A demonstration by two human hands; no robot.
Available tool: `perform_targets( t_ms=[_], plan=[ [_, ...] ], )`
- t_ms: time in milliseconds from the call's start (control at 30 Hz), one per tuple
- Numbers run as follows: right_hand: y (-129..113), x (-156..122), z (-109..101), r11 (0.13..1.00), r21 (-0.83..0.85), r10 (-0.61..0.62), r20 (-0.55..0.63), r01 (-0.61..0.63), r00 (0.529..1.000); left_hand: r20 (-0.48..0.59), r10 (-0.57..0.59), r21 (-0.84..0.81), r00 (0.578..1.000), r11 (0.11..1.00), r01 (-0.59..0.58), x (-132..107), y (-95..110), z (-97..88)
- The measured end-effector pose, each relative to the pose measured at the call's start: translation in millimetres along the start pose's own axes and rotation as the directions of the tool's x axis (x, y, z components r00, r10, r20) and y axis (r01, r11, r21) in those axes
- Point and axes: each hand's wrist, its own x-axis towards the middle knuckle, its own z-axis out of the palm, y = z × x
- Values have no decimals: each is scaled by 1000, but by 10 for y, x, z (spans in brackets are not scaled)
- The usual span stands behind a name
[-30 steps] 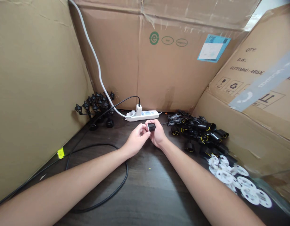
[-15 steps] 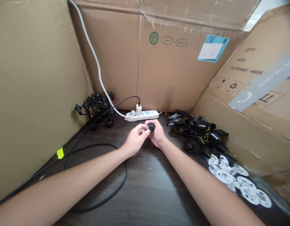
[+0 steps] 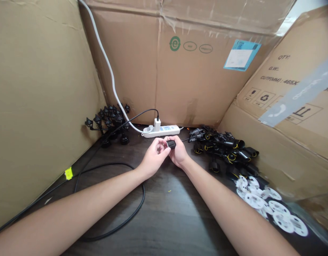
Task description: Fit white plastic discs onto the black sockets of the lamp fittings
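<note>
A dark wood-grain tabletop [image 3: 174, 220] carries a white plastic power strip [image 3: 164, 131] at centre, black miniature lamp posts [image 3: 107, 124] at upper left, a looped black cable [image 3: 139, 210] at lower left, black plastic parts with yellow wires [image 3: 222, 149] at right, and flat white round discs [image 3: 270, 206] at lower right.

- A cardboard box [image 3: 190, 81] stands behind the desk [image 3: 174, 224], with a cardboard sheet [image 3: 41, 106] on the left and another box [image 3: 275, 142] on the right.
- A power strip [image 3: 166, 131] lies at the box's foot, a charger [image 3: 157, 124] plugged in.
- Miniature lamp posts [image 3: 107, 124] crowd the left corner.
- Black parts [image 3: 222, 149] lie right of the strip, white discs [image 3: 259, 202] in front of them.
- A small block [image 3: 171, 144] sits between the left hand [image 3: 154, 158] and right hand [image 3: 179, 153], just before the strip.
- A coiled cable [image 3: 141, 209] lies left of the hands.
</note>
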Motion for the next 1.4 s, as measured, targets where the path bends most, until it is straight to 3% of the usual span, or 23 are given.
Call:
perform_targets(
  t_ms=[233,433,1033,1400],
  plan=[
    [-34,-7,-7,999,40,8,19,-8,1000,47,71,104,996,992,-75,-52,78,11],
    [-81,-7,-28,998,36,44,38,-45,998,101,73,65,992,995,-80,-71,81,11],
    [-89,-32,-11,998,32,50,0,-50,999,73,25,1,997,1000,-26,-57,107,24],
    [-15,-25,37,1000,-4,-13,-85,12,996,25,-159,-42,987,986,160,2,74,5]
  ],
)
